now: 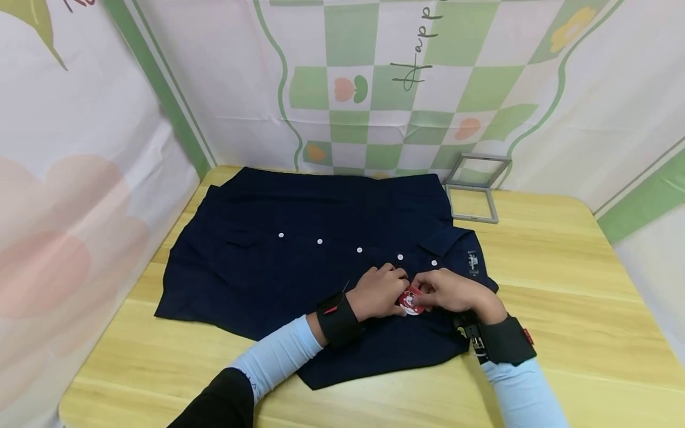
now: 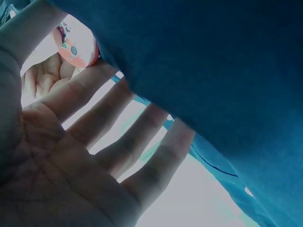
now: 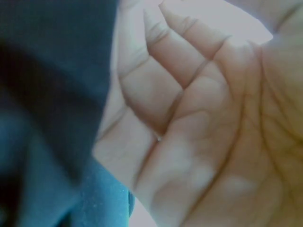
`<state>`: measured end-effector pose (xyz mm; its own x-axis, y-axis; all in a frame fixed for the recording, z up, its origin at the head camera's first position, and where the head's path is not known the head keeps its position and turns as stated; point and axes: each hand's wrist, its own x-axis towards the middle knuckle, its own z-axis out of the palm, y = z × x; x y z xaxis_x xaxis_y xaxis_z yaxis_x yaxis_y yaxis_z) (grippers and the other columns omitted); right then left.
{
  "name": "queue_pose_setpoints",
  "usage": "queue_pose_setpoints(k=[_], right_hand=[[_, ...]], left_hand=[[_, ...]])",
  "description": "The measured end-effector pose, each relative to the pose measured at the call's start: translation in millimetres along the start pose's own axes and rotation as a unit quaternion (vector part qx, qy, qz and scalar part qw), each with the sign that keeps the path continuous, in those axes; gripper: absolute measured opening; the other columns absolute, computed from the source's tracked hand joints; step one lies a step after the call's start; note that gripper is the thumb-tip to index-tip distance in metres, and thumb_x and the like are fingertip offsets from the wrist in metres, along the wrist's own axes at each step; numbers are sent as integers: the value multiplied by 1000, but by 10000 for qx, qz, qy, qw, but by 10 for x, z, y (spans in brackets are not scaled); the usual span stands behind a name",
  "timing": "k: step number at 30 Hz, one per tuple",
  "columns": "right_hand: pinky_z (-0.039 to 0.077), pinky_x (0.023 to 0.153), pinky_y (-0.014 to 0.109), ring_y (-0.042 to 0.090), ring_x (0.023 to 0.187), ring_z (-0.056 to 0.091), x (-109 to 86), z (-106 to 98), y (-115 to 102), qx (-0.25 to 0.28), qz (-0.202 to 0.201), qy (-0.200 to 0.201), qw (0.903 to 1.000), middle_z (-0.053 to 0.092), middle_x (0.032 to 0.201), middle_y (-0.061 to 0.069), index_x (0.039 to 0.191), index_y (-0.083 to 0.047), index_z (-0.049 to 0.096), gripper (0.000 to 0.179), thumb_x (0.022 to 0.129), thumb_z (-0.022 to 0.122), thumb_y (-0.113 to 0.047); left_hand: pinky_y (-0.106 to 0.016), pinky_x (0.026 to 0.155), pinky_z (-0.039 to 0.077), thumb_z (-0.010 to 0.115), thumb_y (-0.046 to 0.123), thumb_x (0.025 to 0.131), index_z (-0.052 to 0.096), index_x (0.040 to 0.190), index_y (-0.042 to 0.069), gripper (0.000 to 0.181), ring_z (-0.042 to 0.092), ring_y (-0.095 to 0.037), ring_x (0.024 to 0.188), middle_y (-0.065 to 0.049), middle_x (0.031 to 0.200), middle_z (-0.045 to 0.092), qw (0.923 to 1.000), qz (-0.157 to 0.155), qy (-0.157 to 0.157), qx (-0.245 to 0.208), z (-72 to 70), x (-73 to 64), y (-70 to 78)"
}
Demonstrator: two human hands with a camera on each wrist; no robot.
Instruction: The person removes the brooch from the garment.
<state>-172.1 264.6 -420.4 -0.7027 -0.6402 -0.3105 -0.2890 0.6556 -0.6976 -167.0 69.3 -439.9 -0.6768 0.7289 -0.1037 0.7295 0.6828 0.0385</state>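
Right grip [image 1: 455, 290] pinching red badge [image 1: 409, 303], left grip [image 1: 377, 291] spread, frame [image 1: 473, 219] in head view only

Hemmed in around the red badge [image 1: 409, 305] by the left hand [image 1: 379, 292] at nine o'clock and the right hand [image 1: 452, 290] at three. Passable at six over the surface [image 1: 396, 404], between the forearms [image 1: 280, 356]. Blocked at one by the grey frame [image 1: 472, 187], at twelve by hanging cloth [image 1: 350, 41].

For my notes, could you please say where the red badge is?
The head view shows the red badge right of centre, between the left hand and right hand, over the navy shirt.
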Motion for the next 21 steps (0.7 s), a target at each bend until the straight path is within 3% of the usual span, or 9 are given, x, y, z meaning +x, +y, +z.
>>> queue_pose_setpoints(k=[21], right_hand=[[45, 60, 21, 3, 61, 54, -34, -39, 11, 63, -21, -126, 9999, 65, 71, -4, 107, -3, 67, 18, 97, 62, -17]], left_hand=[[-33, 90, 51, 72, 51, 85, 66, 127, 23, 50, 53, -18, 122, 3, 138, 55, 9997, 42, -45, -228, 1, -2, -19]])
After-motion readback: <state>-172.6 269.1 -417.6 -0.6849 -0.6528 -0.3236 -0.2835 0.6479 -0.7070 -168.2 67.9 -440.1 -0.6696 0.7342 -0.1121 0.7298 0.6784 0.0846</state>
